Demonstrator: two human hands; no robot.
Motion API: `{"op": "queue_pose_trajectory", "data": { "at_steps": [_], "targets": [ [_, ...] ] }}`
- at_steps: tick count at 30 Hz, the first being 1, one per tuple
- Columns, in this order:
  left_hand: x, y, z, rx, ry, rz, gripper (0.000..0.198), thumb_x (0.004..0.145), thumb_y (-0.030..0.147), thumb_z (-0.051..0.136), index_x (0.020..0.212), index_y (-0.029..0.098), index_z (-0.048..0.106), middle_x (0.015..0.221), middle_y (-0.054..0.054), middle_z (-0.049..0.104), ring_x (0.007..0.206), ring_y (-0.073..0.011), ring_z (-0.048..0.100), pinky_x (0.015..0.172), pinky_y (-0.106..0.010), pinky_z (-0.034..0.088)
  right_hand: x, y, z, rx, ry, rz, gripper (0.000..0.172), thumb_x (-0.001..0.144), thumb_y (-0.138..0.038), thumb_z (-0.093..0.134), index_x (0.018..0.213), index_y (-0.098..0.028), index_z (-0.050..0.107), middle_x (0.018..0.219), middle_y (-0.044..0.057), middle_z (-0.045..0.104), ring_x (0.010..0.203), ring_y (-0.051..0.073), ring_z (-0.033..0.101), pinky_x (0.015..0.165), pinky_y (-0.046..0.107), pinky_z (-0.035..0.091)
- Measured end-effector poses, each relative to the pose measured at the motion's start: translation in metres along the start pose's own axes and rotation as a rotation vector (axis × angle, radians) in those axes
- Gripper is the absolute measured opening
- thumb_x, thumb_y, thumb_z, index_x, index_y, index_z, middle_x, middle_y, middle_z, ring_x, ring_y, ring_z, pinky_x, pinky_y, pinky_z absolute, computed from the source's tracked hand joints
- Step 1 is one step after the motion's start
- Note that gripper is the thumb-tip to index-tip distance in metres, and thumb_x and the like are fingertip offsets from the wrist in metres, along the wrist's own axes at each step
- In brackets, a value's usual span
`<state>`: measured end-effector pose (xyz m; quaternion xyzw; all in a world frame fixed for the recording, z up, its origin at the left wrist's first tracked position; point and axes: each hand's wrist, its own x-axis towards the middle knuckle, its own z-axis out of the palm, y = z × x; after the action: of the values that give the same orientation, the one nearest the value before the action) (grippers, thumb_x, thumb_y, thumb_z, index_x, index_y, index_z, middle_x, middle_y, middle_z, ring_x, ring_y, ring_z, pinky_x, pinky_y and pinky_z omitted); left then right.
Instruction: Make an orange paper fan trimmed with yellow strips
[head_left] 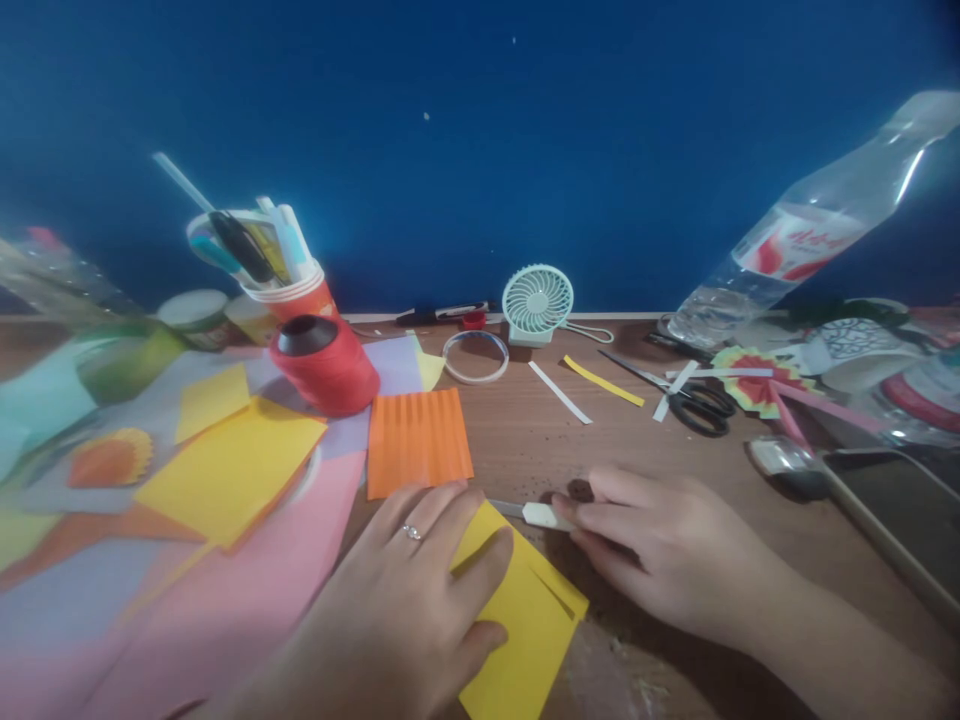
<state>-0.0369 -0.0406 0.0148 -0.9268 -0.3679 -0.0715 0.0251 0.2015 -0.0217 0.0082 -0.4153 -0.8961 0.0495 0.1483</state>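
flatly, the yellow paper (529, 635) lies at six o'clock on the counter (517, 435), under the left hand (416, 590), its grip loosely spread. the right hand (660, 550) pinches a white cutter (544, 515) near the paper's twelve o'clock corner; pleated orange paper (420, 440) sits at eleven o'clock from the yellow.

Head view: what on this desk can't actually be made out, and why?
In the head view:
Yellow sheet: partly hidden by the left hand; lower end cut off by the bottom edge.
Knife: rear of its white handle hidden by the right hand.
Dark flat device: cut off by the right edge.
Bottle label: lettering too blurred to read.
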Motion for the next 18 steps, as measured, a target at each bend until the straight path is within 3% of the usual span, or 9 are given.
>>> {"op": "queue_pose_trajectory", "data": {
  "at_steps": [7, 13, 18],
  "targets": [
    [-0.0011, -0.0001, -0.0014, 0.006, -0.033, 0.004, 0.039, 0.081, 0.043, 0.047, 0.116, 0.026, 0.052, 0.117, -0.010, 0.053, 0.109, -0.0303, 0.045, 0.089, -0.049, 0.034, 0.0003, -0.0022, -0.0009, -0.007, 0.001, 0.005, 0.029, 0.088, -0.022, 0.039, 0.068, -0.019, 0.060, 0.061, -0.001, 0.045, 0.051, 0.009, 0.044, 0.048, 0.024, 0.028],
    [0.0026, 0.0009, -0.0046, 0.028, 0.008, -0.004, 0.037, 0.080, 0.044, 0.049, 0.112, 0.027, 0.054, 0.114, -0.010, 0.052, 0.107, -0.0300, 0.045, 0.086, -0.048, 0.039, 0.0005, -0.0023, 0.0000, 0.039, -0.013, 0.009, 0.024, 0.087, -0.021, 0.041, 0.093, -0.020, 0.064, 0.067, 0.000, 0.052, 0.058, 0.010, 0.051, 0.050, 0.023, 0.033],
    [0.0021, 0.0023, -0.0050, 0.040, 0.038, -0.011, 0.035, 0.078, 0.043, 0.052, 0.109, 0.027, 0.056, 0.105, -0.008, 0.055, 0.101, -0.0278, 0.048, 0.082, -0.044, 0.041, -0.0001, -0.0013, 0.0013, 0.012, -0.008, -0.001, 0.025, 0.087, -0.022, 0.040, 0.093, -0.021, 0.064, 0.068, 0.001, 0.053, 0.058, 0.011, 0.051, 0.049, 0.023, 0.034]
  ]
}}
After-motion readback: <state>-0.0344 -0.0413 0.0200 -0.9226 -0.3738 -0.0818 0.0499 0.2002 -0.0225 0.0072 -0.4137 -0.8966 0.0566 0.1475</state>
